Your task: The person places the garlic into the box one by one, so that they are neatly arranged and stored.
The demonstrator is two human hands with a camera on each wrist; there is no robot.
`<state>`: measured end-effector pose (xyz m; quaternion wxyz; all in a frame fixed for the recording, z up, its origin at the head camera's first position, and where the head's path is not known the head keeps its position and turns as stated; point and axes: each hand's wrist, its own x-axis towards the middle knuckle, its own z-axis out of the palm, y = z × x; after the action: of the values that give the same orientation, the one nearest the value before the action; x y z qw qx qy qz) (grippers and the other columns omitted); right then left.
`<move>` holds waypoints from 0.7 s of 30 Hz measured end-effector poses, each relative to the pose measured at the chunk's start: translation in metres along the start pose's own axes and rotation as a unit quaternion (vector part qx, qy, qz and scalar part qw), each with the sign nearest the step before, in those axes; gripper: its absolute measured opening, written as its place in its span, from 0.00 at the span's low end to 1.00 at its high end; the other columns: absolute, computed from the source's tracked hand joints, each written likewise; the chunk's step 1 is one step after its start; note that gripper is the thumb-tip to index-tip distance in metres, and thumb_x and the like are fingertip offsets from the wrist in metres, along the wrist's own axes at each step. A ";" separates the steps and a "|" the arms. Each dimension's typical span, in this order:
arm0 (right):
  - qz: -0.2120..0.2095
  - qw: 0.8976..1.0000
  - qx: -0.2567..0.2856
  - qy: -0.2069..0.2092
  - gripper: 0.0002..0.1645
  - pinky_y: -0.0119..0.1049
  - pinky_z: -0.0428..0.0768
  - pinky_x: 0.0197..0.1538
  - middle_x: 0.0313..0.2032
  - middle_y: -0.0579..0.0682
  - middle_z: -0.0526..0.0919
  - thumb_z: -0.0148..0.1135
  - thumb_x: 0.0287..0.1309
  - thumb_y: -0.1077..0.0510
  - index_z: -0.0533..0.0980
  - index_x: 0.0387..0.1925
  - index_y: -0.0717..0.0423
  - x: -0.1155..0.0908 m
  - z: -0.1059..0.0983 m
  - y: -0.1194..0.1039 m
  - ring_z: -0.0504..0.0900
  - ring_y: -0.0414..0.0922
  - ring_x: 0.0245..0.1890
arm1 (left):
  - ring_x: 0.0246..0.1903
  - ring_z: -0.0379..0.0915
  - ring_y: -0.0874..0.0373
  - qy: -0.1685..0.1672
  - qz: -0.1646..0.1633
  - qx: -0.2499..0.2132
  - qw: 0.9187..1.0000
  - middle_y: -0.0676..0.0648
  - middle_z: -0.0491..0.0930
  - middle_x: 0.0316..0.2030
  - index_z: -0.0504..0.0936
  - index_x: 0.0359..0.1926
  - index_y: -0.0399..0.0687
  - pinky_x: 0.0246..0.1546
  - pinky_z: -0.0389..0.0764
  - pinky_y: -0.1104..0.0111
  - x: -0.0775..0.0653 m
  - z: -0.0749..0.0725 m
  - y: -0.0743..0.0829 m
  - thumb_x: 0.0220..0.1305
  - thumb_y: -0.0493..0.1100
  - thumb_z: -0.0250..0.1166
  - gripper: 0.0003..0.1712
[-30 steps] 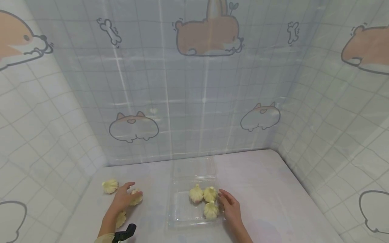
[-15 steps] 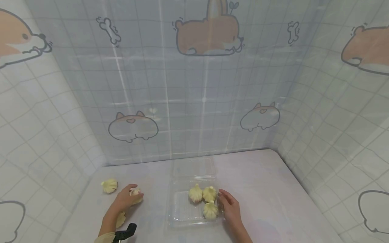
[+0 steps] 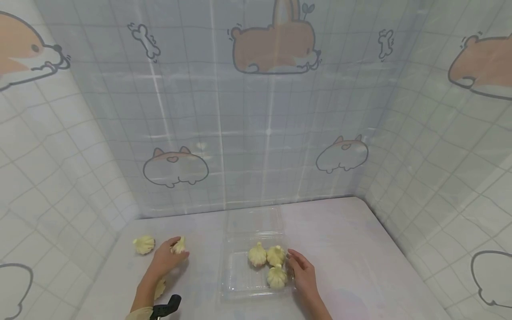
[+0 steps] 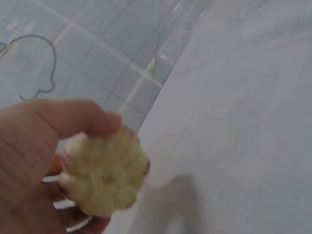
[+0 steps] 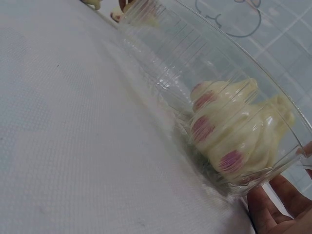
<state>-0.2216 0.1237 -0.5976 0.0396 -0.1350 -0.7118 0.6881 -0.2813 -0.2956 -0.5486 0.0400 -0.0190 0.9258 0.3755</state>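
Observation:
My left hand [image 3: 165, 260] grips a garlic bulb [image 3: 178, 246] just off the table at the left; the left wrist view shows the root end of this garlic bulb [image 4: 106, 173] between thumb and fingers. A clear plastic container [image 3: 244, 278] stands open in the middle. Three garlic bulbs [image 3: 277, 277] sit together in its right half. My right hand [image 3: 305, 272] holds the container's right wall; in the right wrist view its fingers [image 5: 265, 207] lie low against the wall, with another fingertip at the rim.
One garlic bulb [image 3: 144, 244] lies at the table's far left. Another garlic bulb [image 3: 159, 288] is partly hidden under my left forearm. The container's lid [image 3: 254, 221] is folded back toward the rear wall. Patterned sheets [image 3: 256, 111] enclose the table [image 3: 344, 240] on three sides.
My left hand has closed around the garlic bulb, lifted it slightly and tipped it so its stem points up. The right hand and container stay in place.

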 end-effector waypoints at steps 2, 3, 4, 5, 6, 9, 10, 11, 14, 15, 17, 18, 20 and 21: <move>0.001 1.000 0.000 0.000 0.20 0.42 0.79 0.51 0.56 0.56 0.78 0.55 0.69 0.54 0.75 0.59 0.56 0.000 0.000 0.000 0.78 0.51 0.54 | 0.55 0.66 0.36 0.014 0.006 -0.007 1.000 0.26 0.64 0.61 0.61 0.67 0.29 0.53 0.68 0.42 -0.001 0.001 0.002 0.61 0.46 0.67 0.42; 0.002 1.000 0.001 0.000 0.20 0.41 0.79 0.51 0.56 0.56 0.78 0.54 0.69 0.55 0.75 0.59 0.56 0.000 0.000 0.000 0.78 0.51 0.54 | 0.53 0.67 0.37 0.022 0.008 -0.010 1.000 0.27 0.65 0.60 0.61 0.68 0.29 0.51 0.69 0.44 -0.001 0.002 0.003 0.60 0.46 0.68 0.42; 0.001 1.000 -0.001 0.000 0.20 0.41 0.79 0.50 0.56 0.56 0.78 0.54 0.70 0.55 0.75 0.59 0.56 0.000 0.000 0.000 0.78 0.51 0.54 | 0.52 0.68 0.39 0.031 0.008 -0.013 0.999 0.27 0.66 0.59 0.61 0.68 0.29 0.49 0.71 0.46 -0.002 0.003 0.004 0.59 0.45 0.69 0.42; 0.001 1.000 0.000 -0.001 0.20 0.41 0.79 0.50 0.56 0.56 0.78 0.54 0.70 0.55 0.75 0.59 0.56 0.000 0.000 0.000 0.78 0.51 0.54 | 0.50 0.68 0.40 0.038 0.009 -0.015 0.999 0.28 0.66 0.58 0.61 0.68 0.30 0.48 0.72 0.48 -0.002 0.004 0.005 0.59 0.45 0.69 0.43; 0.001 1.000 0.000 -0.002 0.20 0.42 0.79 0.51 0.56 0.57 0.78 0.54 0.70 0.55 0.74 0.59 0.56 0.000 0.000 0.000 0.77 0.52 0.54 | 0.49 0.68 0.41 0.046 0.009 -0.017 0.999 0.29 0.66 0.58 0.61 0.68 0.30 0.46 0.72 0.49 -0.003 0.005 0.006 0.59 0.45 0.69 0.43; -0.001 1.000 0.000 -0.002 0.20 0.42 0.79 0.51 0.57 0.57 0.77 0.53 0.70 0.55 0.74 0.60 0.56 -0.001 0.000 0.000 0.77 0.52 0.54 | 0.50 0.67 0.42 0.070 0.011 -0.033 0.997 0.31 0.65 0.58 0.60 0.69 0.31 0.46 0.72 0.52 -0.003 0.009 0.007 0.58 0.43 0.70 0.43; -0.001 1.000 0.001 -0.002 0.20 0.42 0.79 0.51 0.57 0.57 0.77 0.53 0.70 0.55 0.74 0.60 0.57 -0.001 0.000 0.000 0.77 0.52 0.54 | 0.50 0.67 0.42 0.079 0.012 -0.041 0.996 0.32 0.64 0.58 0.60 0.69 0.32 0.46 0.72 0.53 -0.003 0.010 0.007 0.58 0.42 0.69 0.43; 0.000 1.000 0.001 0.000 0.20 0.42 0.79 0.51 0.56 0.57 0.78 0.53 0.70 0.56 0.74 0.59 0.56 -0.001 0.000 0.001 0.77 0.52 0.55 | 0.50 0.66 0.42 0.090 0.012 -0.049 0.995 0.33 0.64 0.58 0.61 0.68 0.33 0.46 0.71 0.54 -0.003 0.012 0.007 0.59 0.42 0.68 0.41; 0.002 1.000 0.003 0.004 0.19 0.42 0.79 0.50 0.56 0.57 0.78 0.54 0.70 0.56 0.75 0.59 0.56 -0.001 0.001 0.000 0.77 0.52 0.54 | 0.47 0.67 0.45 0.152 0.027 -0.078 0.985 0.36 0.68 0.52 0.69 0.62 0.34 0.43 0.71 0.62 -0.004 0.016 0.009 0.61 0.37 0.64 0.29; 0.002 1.000 0.003 0.005 0.19 0.41 0.79 0.50 0.56 0.57 0.78 0.54 0.70 0.56 0.75 0.58 0.56 -0.001 0.001 0.000 0.77 0.52 0.54 | 0.46 0.67 0.48 0.177 0.035 -0.087 0.980 0.37 0.70 0.49 0.73 0.59 0.34 0.42 0.72 0.66 -0.004 0.017 0.009 0.62 0.35 0.63 0.23; 0.000 1.000 0.002 0.006 0.19 0.41 0.79 0.50 0.56 0.57 0.78 0.54 0.70 0.56 0.75 0.58 0.56 0.000 0.001 0.001 0.78 0.53 0.54 | 0.42 0.70 0.52 0.230 0.052 -0.098 0.967 0.40 0.74 0.43 0.79 0.52 0.35 0.39 0.70 0.76 -0.003 0.021 0.009 0.65 0.34 0.61 0.15; 0.001 1.000 0.001 0.007 0.19 0.41 0.79 0.50 0.56 0.57 0.78 0.54 0.69 0.56 0.75 0.58 0.56 0.000 0.002 0.001 0.78 0.52 0.54 | 0.40 0.71 0.54 0.252 0.063 -0.101 0.960 0.41 0.75 0.41 0.81 0.50 0.35 0.37 0.70 0.80 -0.003 0.022 0.008 0.65 0.33 0.61 0.13; 0.003 1.000 -0.001 0.009 0.19 0.41 0.79 0.50 0.56 0.57 0.78 0.54 0.69 0.55 0.75 0.58 0.56 0.001 0.002 0.002 0.79 0.51 0.53 | 0.37 0.73 0.56 0.278 0.079 -0.098 0.952 0.42 0.78 0.38 0.82 0.47 0.36 0.35 0.69 0.85 -0.003 0.025 0.008 0.66 0.33 0.62 0.11; 0.002 1.000 -0.002 0.009 0.20 0.41 0.79 0.50 0.56 0.57 0.78 0.54 0.69 0.55 0.75 0.58 0.56 0.001 0.002 0.002 0.79 0.51 0.52 | 0.36 0.74 0.57 0.280 0.083 -0.091 0.952 0.43 0.80 0.37 0.83 0.47 0.36 0.35 0.69 0.85 -0.003 0.026 0.007 0.65 0.33 0.63 0.11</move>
<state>-0.2228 0.1223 -0.6000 0.0439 -0.1425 -0.7129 0.6852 -0.2767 -0.2718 -0.5620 -0.2543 -0.0500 0.8598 0.4400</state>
